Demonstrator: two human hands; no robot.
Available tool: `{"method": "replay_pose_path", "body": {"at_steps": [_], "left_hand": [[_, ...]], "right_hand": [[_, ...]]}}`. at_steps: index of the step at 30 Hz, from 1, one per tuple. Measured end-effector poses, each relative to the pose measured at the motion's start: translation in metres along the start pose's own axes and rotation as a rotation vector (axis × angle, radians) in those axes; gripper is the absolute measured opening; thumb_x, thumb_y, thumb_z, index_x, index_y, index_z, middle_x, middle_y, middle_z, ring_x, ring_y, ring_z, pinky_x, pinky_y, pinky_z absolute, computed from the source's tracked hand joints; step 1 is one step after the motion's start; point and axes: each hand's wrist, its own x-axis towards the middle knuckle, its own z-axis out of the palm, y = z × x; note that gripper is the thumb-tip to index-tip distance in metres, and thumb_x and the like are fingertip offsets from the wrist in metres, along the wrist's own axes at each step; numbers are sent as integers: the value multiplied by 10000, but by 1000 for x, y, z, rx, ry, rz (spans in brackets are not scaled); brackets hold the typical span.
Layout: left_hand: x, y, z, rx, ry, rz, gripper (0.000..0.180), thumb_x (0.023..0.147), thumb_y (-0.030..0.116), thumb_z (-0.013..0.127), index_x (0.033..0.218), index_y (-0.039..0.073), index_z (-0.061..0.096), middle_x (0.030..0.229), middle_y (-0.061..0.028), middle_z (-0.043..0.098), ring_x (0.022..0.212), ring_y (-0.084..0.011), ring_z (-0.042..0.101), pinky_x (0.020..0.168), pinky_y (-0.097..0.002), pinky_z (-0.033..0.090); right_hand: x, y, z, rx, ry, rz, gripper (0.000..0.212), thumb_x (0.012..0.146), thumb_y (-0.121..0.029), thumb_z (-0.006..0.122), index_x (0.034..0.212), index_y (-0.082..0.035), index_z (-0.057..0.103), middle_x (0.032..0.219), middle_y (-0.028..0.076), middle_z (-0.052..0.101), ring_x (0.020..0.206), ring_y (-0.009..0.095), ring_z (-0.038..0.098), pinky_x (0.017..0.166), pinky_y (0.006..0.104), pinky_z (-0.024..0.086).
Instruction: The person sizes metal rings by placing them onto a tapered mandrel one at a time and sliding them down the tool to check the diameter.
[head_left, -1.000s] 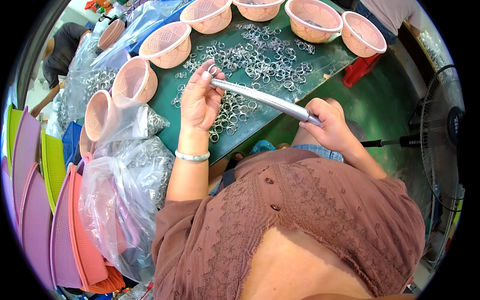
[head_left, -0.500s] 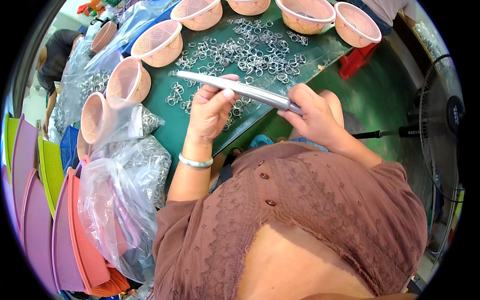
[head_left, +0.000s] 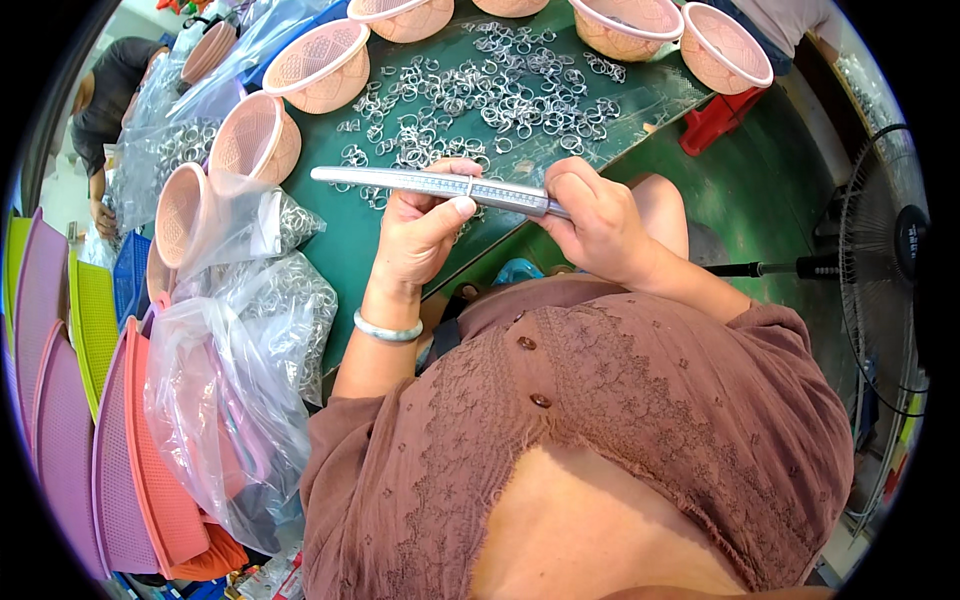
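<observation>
My right hand [head_left: 597, 215] is closed around the grooved handle of a silver ring mandrel [head_left: 400, 180], a long tapered metal stick with size marks along its upper side. Its thin tip points left over the green table. Near the thick end, a thin silver ring [head_left: 470, 186] encircles the stick. The thumb and fingers of my left hand [head_left: 422, 225] pinch at that ring from both sides of the mandrel. Beyond my hands, many loose silver rings [head_left: 540, 100] lie scattered in a heap on the green tabletop [head_left: 335, 215].
Pink plastic baskets [head_left: 320, 75] line the table's far and left edges. Plastic bags of rings [head_left: 285, 300] lie at the left, beside stacked coloured baskets [head_left: 75, 430]. A red stool [head_left: 715, 120] stands beyond the right edge, a fan [head_left: 900, 235] farther right. Another person [head_left: 110, 100] bends at far left.
The mandrel has swung nearer to level, its tip moving left and down. Its marked side now faces up, and the ring around it shows by my left thumb.
</observation>
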Motion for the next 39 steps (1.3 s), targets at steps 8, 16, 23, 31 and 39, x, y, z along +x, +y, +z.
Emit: {"method": "replay_pose_path", "body": {"at_steps": [8,16,23,31,39], "left_hand": [[-8,5,-19,-71,223,247,248,799,162,607,982,6,546,876,-69,564,757,-134,519,693,-242,433],[-27,43,-65,-254,436,222,165,791,60,533,950,16,544,933,-106,559,754,-167,509,671,-291,438],[-32,44,-61,396,620,34,138,790,44,566,922,18,592,779,-19,562,619,-83,470,537,-211,379],[-26,35,-74,1484,638,92,232,744,121,657,952,23,629,746,-26,563,648,-96,499,569,-242,411],[-13,27,-61,1708,558,108,131,735,153,642,817,56,610,752,-90,549,688,-253,561,626,-349,449]], "right_hand": [[5,-1,-2,146,-129,60,241,693,-105,680,785,-38,467,793,105,486,632,287,537,520,358,435],[-12,21,-17,300,-98,344,210,689,-74,708,770,-17,523,691,91,495,615,206,499,561,295,411],[-13,34,-42,144,-284,311,211,704,-111,690,777,-17,516,702,95,508,641,229,526,561,308,410],[-10,30,-41,-130,-217,321,191,720,-131,652,769,-32,496,787,102,508,717,310,534,606,373,429],[-5,29,-48,-62,-363,230,183,735,-158,636,793,-58,494,814,87,510,727,303,548,600,380,437]]}}
